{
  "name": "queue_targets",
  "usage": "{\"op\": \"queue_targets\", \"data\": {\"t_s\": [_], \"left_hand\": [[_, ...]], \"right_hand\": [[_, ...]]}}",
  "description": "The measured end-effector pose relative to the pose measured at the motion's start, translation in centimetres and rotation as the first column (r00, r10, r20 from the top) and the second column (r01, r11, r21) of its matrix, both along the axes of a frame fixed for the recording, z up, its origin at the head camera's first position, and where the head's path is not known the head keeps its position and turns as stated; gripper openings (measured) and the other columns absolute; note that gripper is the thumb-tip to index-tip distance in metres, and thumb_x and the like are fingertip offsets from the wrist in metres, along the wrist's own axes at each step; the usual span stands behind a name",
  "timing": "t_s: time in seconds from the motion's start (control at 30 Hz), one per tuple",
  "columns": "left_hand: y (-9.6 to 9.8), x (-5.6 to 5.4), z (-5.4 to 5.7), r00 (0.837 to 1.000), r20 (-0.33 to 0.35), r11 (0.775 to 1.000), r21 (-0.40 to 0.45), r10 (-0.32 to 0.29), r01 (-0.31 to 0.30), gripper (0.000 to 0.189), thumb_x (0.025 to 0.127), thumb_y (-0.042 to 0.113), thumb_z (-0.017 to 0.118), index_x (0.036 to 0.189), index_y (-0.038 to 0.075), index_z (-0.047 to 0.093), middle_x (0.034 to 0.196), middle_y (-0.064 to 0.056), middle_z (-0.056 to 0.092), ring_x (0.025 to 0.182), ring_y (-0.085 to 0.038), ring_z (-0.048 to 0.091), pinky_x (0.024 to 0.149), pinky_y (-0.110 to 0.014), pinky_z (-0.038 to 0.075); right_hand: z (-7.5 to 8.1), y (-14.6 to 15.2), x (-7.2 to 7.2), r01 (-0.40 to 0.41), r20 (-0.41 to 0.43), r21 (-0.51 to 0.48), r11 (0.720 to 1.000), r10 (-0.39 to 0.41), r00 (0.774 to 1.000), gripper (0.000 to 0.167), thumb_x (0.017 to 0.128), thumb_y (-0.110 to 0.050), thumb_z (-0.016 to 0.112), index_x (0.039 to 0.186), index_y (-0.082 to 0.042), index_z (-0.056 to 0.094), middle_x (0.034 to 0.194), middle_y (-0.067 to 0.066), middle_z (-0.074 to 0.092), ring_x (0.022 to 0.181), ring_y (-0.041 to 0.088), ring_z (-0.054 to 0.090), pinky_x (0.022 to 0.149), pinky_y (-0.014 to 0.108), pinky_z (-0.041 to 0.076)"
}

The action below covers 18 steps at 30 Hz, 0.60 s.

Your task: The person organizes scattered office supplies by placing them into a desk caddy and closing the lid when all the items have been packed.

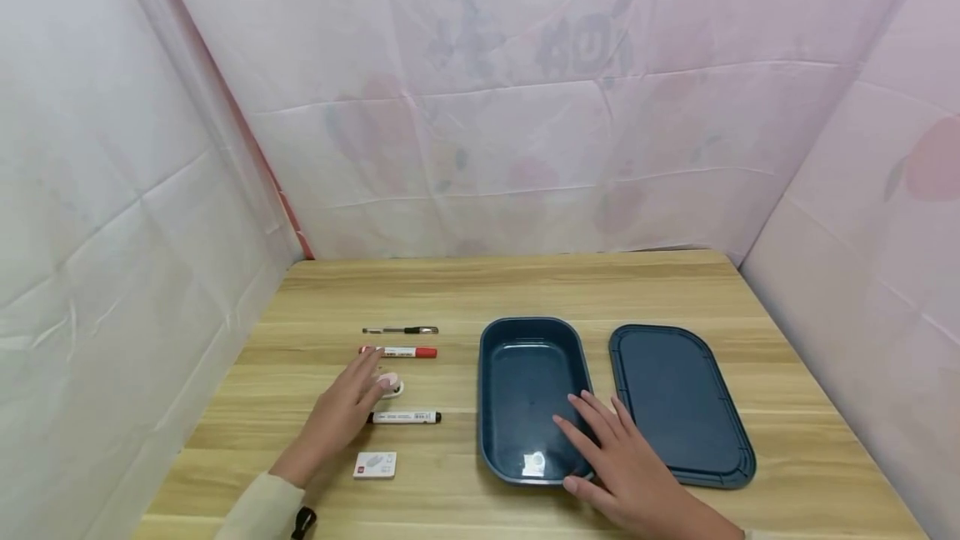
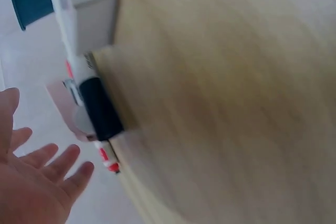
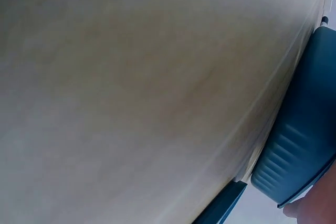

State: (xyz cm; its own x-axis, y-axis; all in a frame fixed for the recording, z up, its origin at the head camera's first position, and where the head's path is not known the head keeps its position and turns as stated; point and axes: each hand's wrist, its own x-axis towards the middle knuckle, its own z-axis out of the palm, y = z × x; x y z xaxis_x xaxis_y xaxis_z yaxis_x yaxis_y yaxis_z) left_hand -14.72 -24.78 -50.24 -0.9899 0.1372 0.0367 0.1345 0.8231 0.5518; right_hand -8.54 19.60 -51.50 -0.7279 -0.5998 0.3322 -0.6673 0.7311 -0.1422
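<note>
The left hand (image 1: 337, 408) hangs over the left ends of a red-capped marker (image 1: 405, 352) and a small pink-and-white stapler (image 1: 391, 387); its fingers are spread, the left wrist view showing gaps between them, and they hold nothing; whether any fingertip touches the stapler I cannot tell. The stapler lies on the wooden tabletop (image 1: 450, 290) between the red-capped marker and a black-capped marker (image 1: 405, 417), partly hidden by the hand in the head view.

The right hand (image 1: 630, 465) is at the near right corner of a dark blue container (image 1: 517, 390); its fingers are spread and reach over the right rim, the thumb lying by the near corner; how firmly they press on it I cannot tell. The container stands upright and uncovered, right of the markers; its matching lid (image 1: 682, 398) lies flat just beside it, farther right.

A slim pen (image 1: 400, 330) lies beyond the red-capped marker, roughly parallel to it; a small white box (image 1: 375, 465) sits nearer the person, below the black-capped marker; a pale sleeve (image 1: 262, 511) covers the left forearm; pale printed cloth (image 1: 480, 107) hangs behind the tabletop and at both sides.
</note>
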Motion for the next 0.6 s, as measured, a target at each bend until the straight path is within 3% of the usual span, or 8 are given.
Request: {"op": "queue_targets", "data": {"t_s": [0.13,0.33,0.6], "left_hand": [[-0.8,-0.1,-0.5,1.0,-0.001,1.0,0.024,0.0,0.0,0.061,0.105,0.044,0.05,0.158,0.021,0.033,0.164,-0.01,0.032,0.15,-0.038,0.031,0.117,-0.062,0.027],[-1.5,-0.4,-1.0,1.0,0.014,0.998,0.057,-0.01,0.009,0.055,0.102,0.031,0.06,0.153,0.019,0.043,0.152,-0.014,0.048,0.136,-0.037,0.05,0.112,-0.059,0.038],[-2.1,-0.8,-1.4,0.999,0.053,0.998,0.062,-0.012,0.008,0.054,0.099,0.022,0.065,0.149,0.01,0.048,0.15,-0.016,0.051,0.14,-0.038,0.047,0.114,-0.056,0.036]], "right_hand": [[-0.1,0.0,0.0,0.004,-0.007,0.009,1.0,-0.004,1.0,0.067,0.094,-0.055,0.062,0.152,-0.025,0.046,0.161,0.009,0.037,0.151,0.027,0.023,0.124,0.037,-0.014],[-0.1,0.1,0.0,-0.005,-0.034,0.028,1.0,0.006,0.999,0.069,0.094,-0.059,0.06,0.153,-0.026,0.045,0.161,0.009,0.037,0.15,0.027,0.024,0.124,0.037,-0.012],[-0.1,0.1,0.0,0.007,-0.052,0.043,0.999,-0.005,0.999,0.07,0.094,-0.063,0.057,0.153,-0.026,0.045,0.16,0.008,0.039,0.15,0.025,0.023,0.124,0.038,-0.01]]}}
